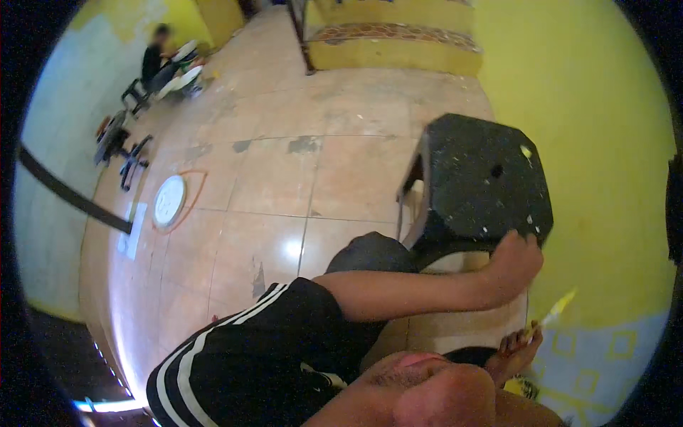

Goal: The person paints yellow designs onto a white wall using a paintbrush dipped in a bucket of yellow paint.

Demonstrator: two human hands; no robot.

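Observation:
My right hand (521, 347), low at the right, has its fingers closed around a small paintbrush (555, 312) with yellow on its tip. The brush points up and right at the wall (605, 235), close to where yellow paint meets a pale blue-white lower band with yellow square outlines; whether it touches cannot be told. Across my body reaches my left arm. My left hand (514, 265) is closed, fingers curled, at the near right corner of a black plastic stool (491, 178) spotted with paint. Anything inside those fingers is hidden.
A white round lid (169, 202) lies on the tiled floor (270, 192) beside an orange cord. Farther left are a dark wheeled chair base (131, 158) and a seated person (155, 60) near white buckets (186, 71). Yellow steps (391, 53) rise at the back.

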